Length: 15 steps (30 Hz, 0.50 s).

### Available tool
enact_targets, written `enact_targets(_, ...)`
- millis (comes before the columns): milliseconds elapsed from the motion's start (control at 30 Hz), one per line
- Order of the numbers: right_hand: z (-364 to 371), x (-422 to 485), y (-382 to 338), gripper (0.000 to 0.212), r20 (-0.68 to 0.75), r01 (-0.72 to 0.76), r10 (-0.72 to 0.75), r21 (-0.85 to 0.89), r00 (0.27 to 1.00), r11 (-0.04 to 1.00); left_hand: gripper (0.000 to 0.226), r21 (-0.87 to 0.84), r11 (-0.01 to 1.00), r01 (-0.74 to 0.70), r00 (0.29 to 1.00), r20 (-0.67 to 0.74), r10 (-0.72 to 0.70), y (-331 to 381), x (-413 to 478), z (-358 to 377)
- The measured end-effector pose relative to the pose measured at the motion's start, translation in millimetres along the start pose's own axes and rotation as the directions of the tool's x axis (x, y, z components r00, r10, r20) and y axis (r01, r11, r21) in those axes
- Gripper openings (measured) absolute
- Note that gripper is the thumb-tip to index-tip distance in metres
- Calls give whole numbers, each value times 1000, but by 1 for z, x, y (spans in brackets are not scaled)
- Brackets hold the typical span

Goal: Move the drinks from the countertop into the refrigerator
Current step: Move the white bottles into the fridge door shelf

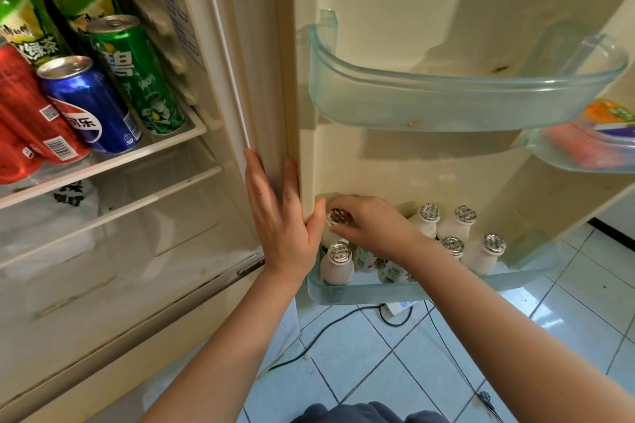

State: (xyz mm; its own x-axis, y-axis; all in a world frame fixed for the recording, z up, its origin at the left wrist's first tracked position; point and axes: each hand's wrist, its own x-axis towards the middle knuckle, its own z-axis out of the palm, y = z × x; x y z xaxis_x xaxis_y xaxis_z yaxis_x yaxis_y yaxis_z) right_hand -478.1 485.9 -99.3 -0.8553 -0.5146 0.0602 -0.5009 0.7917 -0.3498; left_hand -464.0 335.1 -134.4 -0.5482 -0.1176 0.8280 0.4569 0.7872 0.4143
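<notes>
The refrigerator stands open. Its lowest door bin [395,294] holds several small white foil-capped bottles. My right hand [374,227] pinches the neck of one small bottle [338,218] at the bin's back left corner. Another small bottle [336,264] stands just in front of it, and more bottles [458,225] stand on the right side. My left hand [278,216] lies flat with straight fingers against the fridge's front edge beside the door hinge. On the fridge shelf [113,161] at left stand a blue cola can [89,103], a green soda can [135,72], red cans and green tea bottles.
An empty clear door bin [464,103] hangs above the bottles. Another bin [584,154] at right holds orange and red packets. A clear drawer [103,237] with a white bag sits under the shelf. Black cables and a power strip [398,307] lie on the tiled floor.
</notes>
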Motion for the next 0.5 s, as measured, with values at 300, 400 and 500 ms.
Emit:
enact_targets(300,1,-2,5,37,-4,-83,85,149,996,985,52,-3,1000,11,1000,0,-11,1,1,0)
enact_targets(400,-2,-9,9,40,-36,-106,115,199,993,974,52,-6,1000,8,1000,8,-8,1,1,-1)
enact_targets(500,-8,-19,19,41,-73,-128,140,150,987,980,52,-14,1000,6,1000,11,-6,1,1,-1)
